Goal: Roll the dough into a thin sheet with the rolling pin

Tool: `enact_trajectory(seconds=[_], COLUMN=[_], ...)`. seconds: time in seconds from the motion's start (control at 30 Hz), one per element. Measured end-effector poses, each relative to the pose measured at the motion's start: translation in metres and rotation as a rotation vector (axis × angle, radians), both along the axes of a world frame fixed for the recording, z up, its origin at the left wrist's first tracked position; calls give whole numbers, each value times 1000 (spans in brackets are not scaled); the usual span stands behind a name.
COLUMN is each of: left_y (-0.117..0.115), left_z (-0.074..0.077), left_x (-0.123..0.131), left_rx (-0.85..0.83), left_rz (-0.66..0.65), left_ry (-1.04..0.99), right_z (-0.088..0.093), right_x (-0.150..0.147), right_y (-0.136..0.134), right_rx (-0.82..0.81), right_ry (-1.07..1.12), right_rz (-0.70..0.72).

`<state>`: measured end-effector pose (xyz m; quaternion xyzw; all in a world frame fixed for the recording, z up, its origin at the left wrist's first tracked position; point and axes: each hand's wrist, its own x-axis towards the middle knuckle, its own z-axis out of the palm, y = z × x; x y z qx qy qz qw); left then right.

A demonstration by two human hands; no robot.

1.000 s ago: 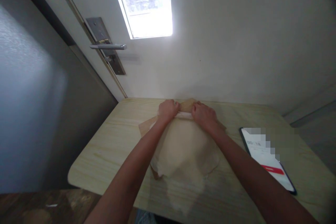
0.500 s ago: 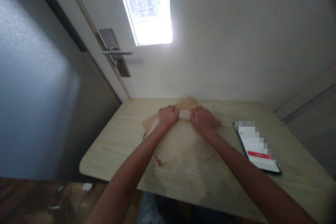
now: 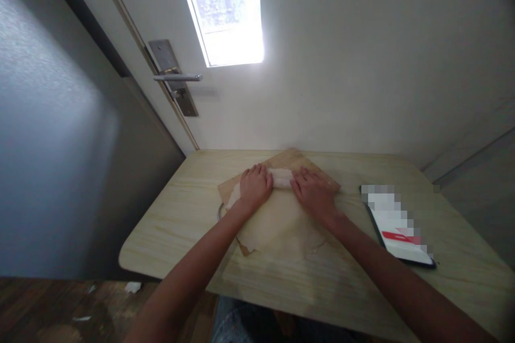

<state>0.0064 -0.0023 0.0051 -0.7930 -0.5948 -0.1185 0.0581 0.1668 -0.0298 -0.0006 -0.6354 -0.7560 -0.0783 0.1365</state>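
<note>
A thin pale sheet of dough [image 3: 277,222] lies on a brown board [image 3: 289,159] in the middle of the light wooden table [image 3: 177,214]. Its far edge is rolled into a narrow roll [image 3: 281,177]. My left hand [image 3: 255,186] rests palm down on the left end of the roll, fingers stretched forward. My right hand [image 3: 314,192] presses flat on the right end, fingers also stretched out. Between the two hands a short part of the roll shows.
A phone [image 3: 396,225] with a lit screen lies on the table to the right. A white wall stands just behind the table. At the left is a door with a metal handle [image 3: 177,77]. The floor shows below the table's left edge.
Both hands have drawn slightly toward me with the roll, and the fingers have flattened out from a curled grip. The camera view has shifted a little.
</note>
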Motion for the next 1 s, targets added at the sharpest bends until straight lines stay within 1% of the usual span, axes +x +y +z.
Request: enact_trajectory(seconds=[0.17, 0.43, 0.67, 0.83, 1.0], left_y=[19, 48, 77, 95, 109], left_z=[1, 7, 6, 10, 11], left_x=[8, 16, 20, 24, 25], left_rx=[27, -138, -147, -207, -194], left_rz=[57, 172, 182, 221, 196], left_ry=[-21, -1, -57, -107, -121], right_z=[3, 9, 17, 16, 14], right_x=[-2, -2, 1, 2, 5], right_y=[20, 51, 74, 94, 111], right_rx=[-11, -68, -90, -118, -175], right_ry=[-17, -2, 18, 7, 41], right_rz=[-4, -63, -85, -130, -163])
